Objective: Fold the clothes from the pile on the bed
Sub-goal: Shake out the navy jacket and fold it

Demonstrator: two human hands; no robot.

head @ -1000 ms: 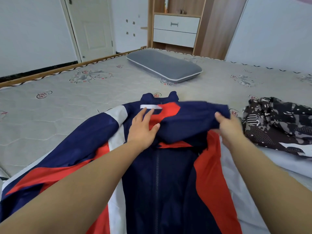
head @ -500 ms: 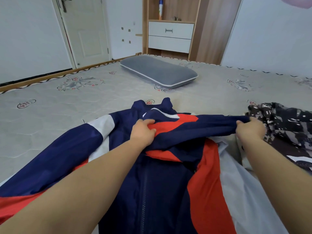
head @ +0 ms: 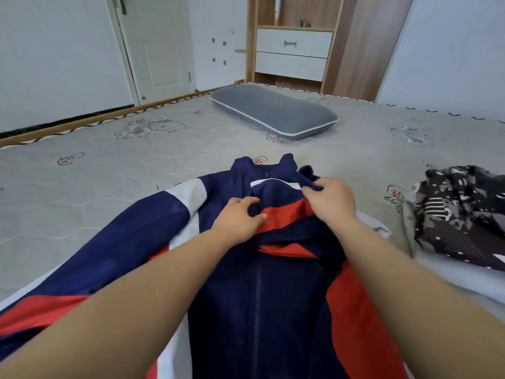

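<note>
A navy, red and white zip jacket (head: 262, 305) lies spread on the bed (head: 82, 187) in front of me, collar pointing away. Its left sleeve (head: 131, 236) stretches out to the lower left. My left hand (head: 237, 220) pinches the folded-over fabric just below the collar. My right hand (head: 330, 201) grips the navy cuff end of the other sleeve, which lies across the chest near the collar. A pile of black-and-white patterned clothes (head: 464, 214) sits at the right, apart from both hands.
A grey pillow (head: 273, 113) lies further up the mattress. A wooden cabinet with white drawers (head: 293, 53) stands beyond the bed, a white door (head: 155, 47) to its left. A pale garment (head: 464, 280) lies under the pile at the right.
My right hand has brought the sleeve end from the far right edge in to the collar. My left hand has stayed on the chest fabric. The camera view has dipped slightly.
</note>
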